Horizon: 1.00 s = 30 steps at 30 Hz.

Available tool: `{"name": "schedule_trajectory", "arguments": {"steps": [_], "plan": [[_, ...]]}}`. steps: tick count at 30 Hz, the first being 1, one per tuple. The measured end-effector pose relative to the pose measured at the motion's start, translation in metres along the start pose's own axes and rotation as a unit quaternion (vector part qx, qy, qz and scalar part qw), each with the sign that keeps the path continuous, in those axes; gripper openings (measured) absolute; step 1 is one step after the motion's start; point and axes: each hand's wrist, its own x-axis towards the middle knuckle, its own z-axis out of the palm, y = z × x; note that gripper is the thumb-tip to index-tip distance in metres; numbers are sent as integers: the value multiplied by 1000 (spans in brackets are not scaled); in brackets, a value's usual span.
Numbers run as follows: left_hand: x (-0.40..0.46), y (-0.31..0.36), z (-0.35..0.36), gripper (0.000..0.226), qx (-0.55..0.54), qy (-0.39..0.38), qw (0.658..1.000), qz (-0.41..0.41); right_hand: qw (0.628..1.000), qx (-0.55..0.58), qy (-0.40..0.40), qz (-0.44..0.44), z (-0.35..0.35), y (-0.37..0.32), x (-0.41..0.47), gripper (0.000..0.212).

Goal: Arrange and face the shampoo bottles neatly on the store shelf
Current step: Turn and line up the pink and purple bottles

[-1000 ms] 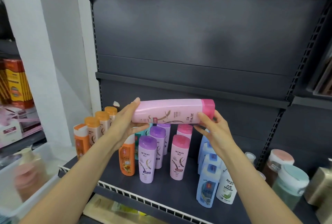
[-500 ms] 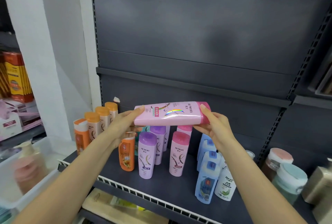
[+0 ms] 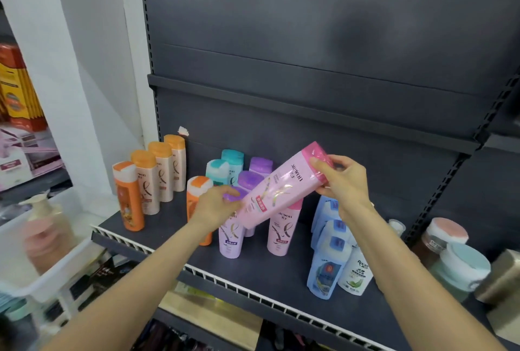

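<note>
Pink plastic fills both hands: the right hand (image 3: 344, 181) curls fingers and thumb round the darker pink cap end of a pale pink shampoo bottle (image 3: 277, 191), while the left hand (image 3: 215, 207) holds its lower base end, fingers wrapped at the bottom edge. That bottle hangs tilted in the air above the dark grey metal shelf (image 3: 174, 231), cap up to the right, base down to the left, in front of the standing stock.

Directly beneath it stand a second pink bottle (image 3: 280, 234) and a lilac bottle with a purple cap (image 3: 232, 234), with more purple-capped bottles (image 3: 254, 179) and teal-capped bottles (image 3: 225, 167) behind. To the left are beige bottles with orange caps (image 3: 160, 179) in a row and two orange bottles (image 3: 128, 198). To the right stand blue refill pouches (image 3: 327, 263) and a white pouch (image 3: 357, 274) whose lettering begins "Roc". The held bottle's label bears gold ribbon art and small print, too blurred to read. A white wire fence (image 3: 253, 293) edges the shelf front.
</note>
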Motion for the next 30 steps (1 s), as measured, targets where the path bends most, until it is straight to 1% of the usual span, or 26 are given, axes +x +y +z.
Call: {"name": "schedule_trajectory", "arguments": {"steps": [3, 6, 7, 9, 11, 14, 18, 23, 30], "plan": [[9, -5, 9, 25, 115, 44, 986, 113, 999, -47, 3, -9, 8, 12, 5, 36], [23, -10, 10, 35, 237, 69, 954, 170, 992, -118, -25, -35, 16, 30, 9, 34], [28, -14, 9, 42, 289, 62, 938, 182, 989, -136, -43, -47, 19, 38, 10, 35], [36, -22, 6, 56, 386, 23, 902, 194, 974, -196, -81, -76, 23, 51, 10, 43], [40, -29, 4, 61, 434, -17, 879, 196, 954, -258, -118, -98, 27, 63, 10, 49], [44, -35, 4, 60, 444, -34, 871, 208, 940, -291, -149, -98, 29, 79, 11, 47], [47, -38, 3, 58, 433, -21, 873, 223, 944, -275, -162, -79, 23, 95, 9, 47], [49, -40, 3, 58, 436, -17, 871, 226, 940, -278, -189, -50, 22, 111, 5, 48], [50, -43, 1, 59, 434, -17, 872, 224, 948, -254, -188, -25, 19, 127, 4, 45]]}}
